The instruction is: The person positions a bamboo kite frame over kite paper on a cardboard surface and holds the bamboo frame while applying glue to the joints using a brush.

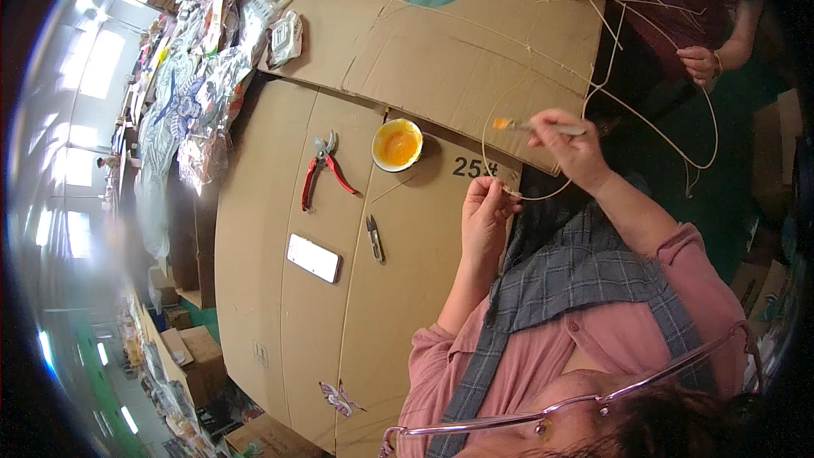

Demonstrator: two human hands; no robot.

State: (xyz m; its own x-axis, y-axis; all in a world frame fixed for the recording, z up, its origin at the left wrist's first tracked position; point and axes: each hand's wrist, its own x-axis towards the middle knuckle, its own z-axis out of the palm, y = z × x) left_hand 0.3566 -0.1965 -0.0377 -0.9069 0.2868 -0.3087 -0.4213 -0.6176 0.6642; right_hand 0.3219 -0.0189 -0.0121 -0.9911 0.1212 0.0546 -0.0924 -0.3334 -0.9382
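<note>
My left hand (485,212) pinches a thin, pale cane-like hoop (543,198) at its lower left, over the cardboard's right edge. My right hand (568,148) grips a flat paintbrush (523,125) by its handle, just inside the hoop's outline. Yellow-orange colour coats the bristles, which point left. Left of my hands stands a small bowl (397,170) of yellow-orange liquid (398,147). Red-handled pruning shears (322,153) lie beside it with their handles apart. Nearer to me are small dark thread snips (375,239) and a white-screened phone (314,258). A short thin stick (392,189) lies below the bowl.
Across from me, a person's two hands (700,64) hold a large tangle of pale strands (632,123). Brown cardboard sheets (254,305) cover the work surface. Plastic-wrapped goods (182,110) are piled at the left. A purple butterfly shape (337,399) lies near the front edge.
</note>
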